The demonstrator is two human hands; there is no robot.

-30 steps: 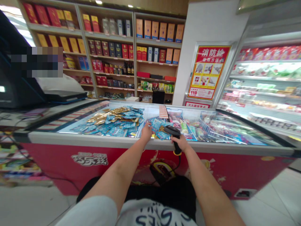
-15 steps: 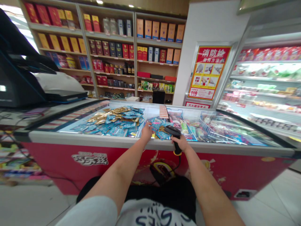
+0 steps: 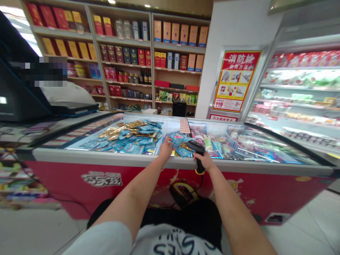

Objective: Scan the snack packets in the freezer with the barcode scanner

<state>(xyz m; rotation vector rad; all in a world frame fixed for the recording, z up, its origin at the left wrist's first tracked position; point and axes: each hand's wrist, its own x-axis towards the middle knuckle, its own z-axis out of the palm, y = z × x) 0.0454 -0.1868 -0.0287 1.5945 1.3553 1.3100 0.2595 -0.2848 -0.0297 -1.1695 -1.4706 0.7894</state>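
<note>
A red chest freezer [image 3: 79, 177] with a glass top stands in front of me, full of blue and gold ice-cream packets [image 3: 127, 136]. My left hand [image 3: 166, 148] reaches over the front rim and its fingers close on a blue packet [image 3: 177, 139] in the middle bin. Just to its right, my right hand [image 3: 204, 161] grips a black barcode scanner [image 3: 196, 147] by the handle, its head pointing at the packets. A cable hangs from the scanner down the freezer's front.
A black cash register and printer [image 3: 66, 102] sit on the counter at the left. Wooden shelves [image 3: 148, 46] of boxed goods line the back wall. An open chiller [image 3: 300, 95] runs along the right, beside a red and yellow poster [image 3: 235, 81].
Both hands have stayed almost still at the freezer's middle bin; the view has shifted up very slightly.
</note>
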